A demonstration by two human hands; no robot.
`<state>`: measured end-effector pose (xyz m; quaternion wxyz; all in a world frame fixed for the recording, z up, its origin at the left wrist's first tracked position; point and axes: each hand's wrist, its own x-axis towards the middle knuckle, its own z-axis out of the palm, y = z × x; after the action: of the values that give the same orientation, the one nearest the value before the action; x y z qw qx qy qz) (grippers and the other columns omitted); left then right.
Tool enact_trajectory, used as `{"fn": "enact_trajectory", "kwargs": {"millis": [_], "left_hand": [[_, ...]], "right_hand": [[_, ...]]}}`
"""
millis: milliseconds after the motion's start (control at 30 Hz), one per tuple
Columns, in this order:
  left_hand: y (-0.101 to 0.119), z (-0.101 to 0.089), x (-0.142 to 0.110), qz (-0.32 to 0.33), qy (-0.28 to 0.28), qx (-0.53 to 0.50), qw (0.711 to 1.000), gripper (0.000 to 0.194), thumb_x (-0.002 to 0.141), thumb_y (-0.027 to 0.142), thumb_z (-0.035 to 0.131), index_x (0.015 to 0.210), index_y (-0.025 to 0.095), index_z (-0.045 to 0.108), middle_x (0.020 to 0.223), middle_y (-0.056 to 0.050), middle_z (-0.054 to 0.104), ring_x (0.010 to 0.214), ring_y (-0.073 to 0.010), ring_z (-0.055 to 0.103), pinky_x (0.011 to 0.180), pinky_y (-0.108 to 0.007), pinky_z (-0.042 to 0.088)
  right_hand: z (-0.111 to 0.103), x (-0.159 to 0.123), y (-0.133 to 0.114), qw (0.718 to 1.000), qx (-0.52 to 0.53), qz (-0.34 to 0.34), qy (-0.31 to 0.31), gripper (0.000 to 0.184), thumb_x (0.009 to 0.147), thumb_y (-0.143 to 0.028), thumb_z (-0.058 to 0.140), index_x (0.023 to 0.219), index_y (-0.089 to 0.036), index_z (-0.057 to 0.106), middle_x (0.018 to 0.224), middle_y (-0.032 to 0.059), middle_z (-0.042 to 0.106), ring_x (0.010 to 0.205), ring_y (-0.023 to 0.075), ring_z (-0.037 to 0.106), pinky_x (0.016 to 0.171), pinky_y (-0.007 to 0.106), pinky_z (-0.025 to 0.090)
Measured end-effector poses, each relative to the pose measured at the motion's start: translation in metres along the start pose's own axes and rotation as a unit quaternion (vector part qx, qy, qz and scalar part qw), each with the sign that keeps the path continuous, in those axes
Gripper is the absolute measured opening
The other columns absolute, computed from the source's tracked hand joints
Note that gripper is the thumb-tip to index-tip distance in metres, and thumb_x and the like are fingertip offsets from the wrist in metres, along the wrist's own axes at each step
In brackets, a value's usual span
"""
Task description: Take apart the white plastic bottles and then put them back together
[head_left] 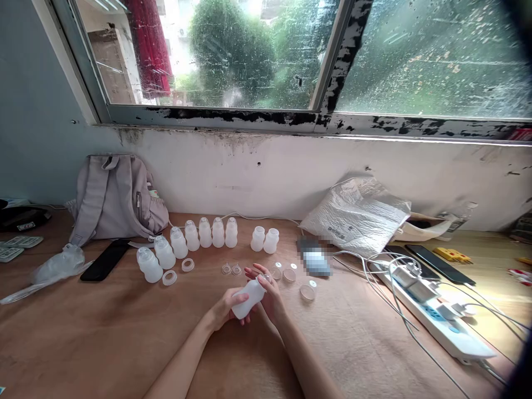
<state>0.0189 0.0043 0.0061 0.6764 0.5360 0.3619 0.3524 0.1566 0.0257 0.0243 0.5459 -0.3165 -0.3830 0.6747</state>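
Note:
A small frosted white baby bottle point(248, 300) lies tilted between my hands above the table. My left hand point(225, 308) is wrapped round its body. At the neck end, my right hand point(271, 295) closes thumb and fingers on the bottle's top, with other fingers stretched out beyond it. Just behind the hands are two clear nipples point(231, 269). Clear domed caps point(308, 292) rest to the right. Two white collar rings point(169, 278) lie at the left, beside a curved row of several capped bottles point(192, 236). Two bottles without domed caps point(265, 240) stand behind.
A grey backpack point(114, 194), a black phone point(106, 260) and a plastic bag point(60, 266) lie left. On the right are a silver bubble mailer point(361, 216), a blurred object point(316, 260), a white power strip point(440, 316) with cables and another phone point(438, 264). The window wall bounds the table behind.

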Motion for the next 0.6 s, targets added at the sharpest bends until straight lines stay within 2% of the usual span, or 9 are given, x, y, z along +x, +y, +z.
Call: {"fn": "enact_trajectory", "kwargs": {"millis": [67, 133, 233, 267, 300, 400, 467, 533, 600], "left_hand": [[-0.001, 0.004, 0.0, 0.027, 0.005, 0.033, 0.999, 0.045, 0.068, 0.039, 0.054, 0.104, 0.012, 0.05, 0.077, -0.006, 0.058, 0.054, -0.0124, 0.054, 0.044, -0.022, 0.042], [-0.002, 0.007, -0.001, 0.1, 0.088, 0.132, 0.982, 0.048, 0.062, 0.032, 0.061, 0.105, 0.015, 0.049, 0.083, -0.006, 0.059, 0.064, -0.0152, 0.056, 0.056, -0.027, 0.046], [-0.001, 0.009, -0.003, 0.184, 0.19, 0.253, 0.931, 0.048, 0.061, 0.028, 0.06, 0.108, 0.021, 0.049, 0.1, -0.006, 0.057, 0.087, -0.0207, 0.054, 0.078, -0.034, 0.044], [0.0, 0.009, -0.004, 0.182, 0.193, 0.254, 0.93, 0.048, 0.061, 0.028, 0.06, 0.108, 0.021, 0.049, 0.099, -0.006, 0.057, 0.087, -0.0206, 0.054, 0.077, -0.034, 0.044], [0.0, 0.009, -0.005, 0.162, 0.175, 0.23, 0.944, 0.046, 0.062, 0.029, 0.059, 0.106, 0.02, 0.05, 0.095, -0.006, 0.058, 0.081, -0.0195, 0.055, 0.071, -0.032, 0.046], [0.001, 0.01, -0.006, 0.057, 0.041, 0.068, 0.995, 0.039, 0.068, 0.035, 0.05, 0.101, 0.014, 0.05, 0.077, -0.006, 0.057, 0.053, -0.0122, 0.052, 0.043, -0.023, 0.041], [0.0, 0.014, -0.006, 0.026, -0.011, 0.001, 1.0, 0.038, 0.07, 0.035, 0.045, 0.1, 0.012, 0.05, 0.073, -0.005, 0.055, 0.047, -0.0098, 0.048, 0.037, -0.021, 0.036], [-0.001, 0.019, -0.005, 0.057, 0.037, 0.048, 0.997, 0.038, 0.067, 0.03, 0.05, 0.101, 0.013, 0.05, 0.074, -0.004, 0.056, 0.051, -0.0107, 0.049, 0.041, -0.022, 0.038], [-0.001, 0.024, -0.004, 0.113, 0.137, 0.162, 0.971, 0.041, 0.063, 0.025, 0.056, 0.103, 0.016, 0.052, 0.08, -0.005, 0.057, 0.063, -0.0144, 0.053, 0.054, -0.026, 0.044]], "right_hand": [[0.002, -0.002, -0.001, 1.0, -0.012, 0.011, -0.004, 0.036, 0.066, -0.042, 0.061, 0.094, -0.021, 0.054, 0.096, 0.0082, 0.062, 0.092, 0.0247, 0.055, 0.07, 0.034, 0.044], [0.004, -0.003, 0.001, 0.999, -0.043, 0.003, 0.019, 0.029, 0.067, -0.042, 0.06, 0.085, -0.02, 0.055, 0.09, 0.0075, 0.064, 0.086, 0.0236, 0.056, 0.069, 0.033, 0.044], [0.006, -0.003, 0.004, 0.995, -0.07, -0.031, 0.068, 0.023, 0.067, -0.04, 0.061, 0.08, -0.021, 0.054, 0.087, 0.0068, 0.064, 0.083, 0.0223, 0.056, 0.072, 0.033, 0.043], [0.007, -0.004, 0.004, 0.995, -0.062, -0.031, 0.067, 0.024, 0.068, -0.04, 0.06, 0.081, -0.021, 0.055, 0.089, 0.0071, 0.064, 0.084, 0.0226, 0.056, 0.072, 0.033, 0.043], [0.007, -0.004, 0.002, 0.997, -0.047, -0.023, 0.051, 0.025, 0.068, -0.04, 0.06, 0.085, -0.021, 0.055, 0.093, 0.0075, 0.063, 0.087, 0.0231, 0.056, 0.072, 0.034, 0.043], [0.006, -0.008, -0.006, 0.999, 0.006, 0.028, -0.029, 0.034, 0.066, -0.041, 0.061, 0.094, -0.023, 0.054, 0.102, 0.008, 0.061, 0.091, 0.0249, 0.055, 0.071, 0.036, 0.044], [0.004, -0.008, -0.009, 0.997, 0.024, 0.05, -0.049, 0.031, 0.064, -0.04, 0.062, 0.089, -0.023, 0.055, 0.1, 0.0067, 0.062, 0.089, 0.0246, 0.056, 0.071, 0.035, 0.044], [0.003, -0.007, -0.008, 0.998, 0.024, 0.05, -0.03, 0.022, 0.064, -0.037, 0.062, 0.08, -0.023, 0.054, 0.091, 0.0048, 0.064, 0.085, 0.0229, 0.058, 0.071, 0.034, 0.043], [0.001, -0.004, -0.004, 0.999, 0.007, 0.036, 0.003, 0.018, 0.065, -0.034, 0.062, 0.075, -0.022, 0.053, 0.083, 0.0038, 0.065, 0.078, 0.0215, 0.058, 0.069, 0.033, 0.043]]}}
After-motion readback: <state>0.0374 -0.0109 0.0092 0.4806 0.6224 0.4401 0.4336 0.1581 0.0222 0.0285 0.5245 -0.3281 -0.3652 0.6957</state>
